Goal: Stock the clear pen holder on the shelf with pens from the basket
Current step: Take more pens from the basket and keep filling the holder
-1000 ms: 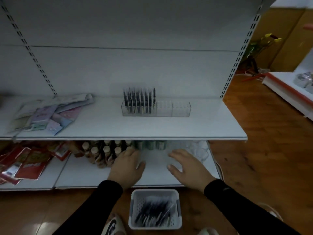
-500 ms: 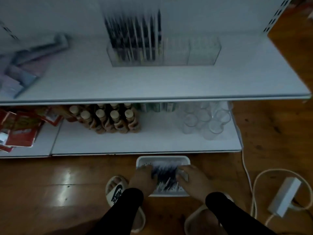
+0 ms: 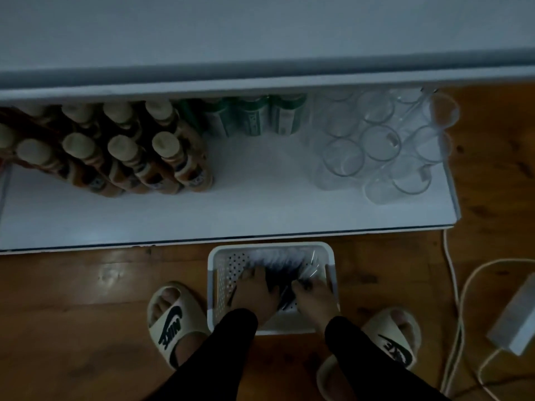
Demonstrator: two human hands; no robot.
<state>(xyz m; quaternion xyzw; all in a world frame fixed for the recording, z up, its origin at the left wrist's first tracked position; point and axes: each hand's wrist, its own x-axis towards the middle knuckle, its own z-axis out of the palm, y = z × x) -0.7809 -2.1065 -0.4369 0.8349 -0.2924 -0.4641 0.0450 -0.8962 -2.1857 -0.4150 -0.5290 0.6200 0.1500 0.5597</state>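
Basket: white perforated plastic basket [image 3: 220, 287] sat on the wooden floor [image 3: 86, 328], lower centre of the frame, just in front of the bottom shelf's edge.
Pens: dark pens [image 3: 282, 273] lay in a loose heap inside the basket; the upper part of the heap was blurred.
Left hand: left hand [image 3: 254, 296] was down in the basket, palm down, fingers spread over the pens; whether they gripped any pen could not be told.
Right hand: right hand [image 3: 314, 299] was in the basket just beside the left one, fingertips curled into the pens at the heap's right side; a firm grip on a pen could not be confirmed.
Sleeves: both forearms wore black sleeves [image 3: 231, 342].
Bottom shelf: white shelf [image 3: 144, 215] across mid frame.
Bottles: brown bottles [image 3: 127, 151] with pale caps stood clustered at mid left.
Cans: green cans [image 3: 252, 117] stood at the rear centre.
Glasses: clear glasses [image 3: 379, 143] stood grouped at mid right.
Upper shelf: its white front edge [image 3: 260, 82] spanned the upper frame; the clear pen holder was out of view.
Footwear: cream slides [image 3: 170, 319] flanked the basket.
Floor, right: a white power adapter [image 3: 518, 319] with its cable.
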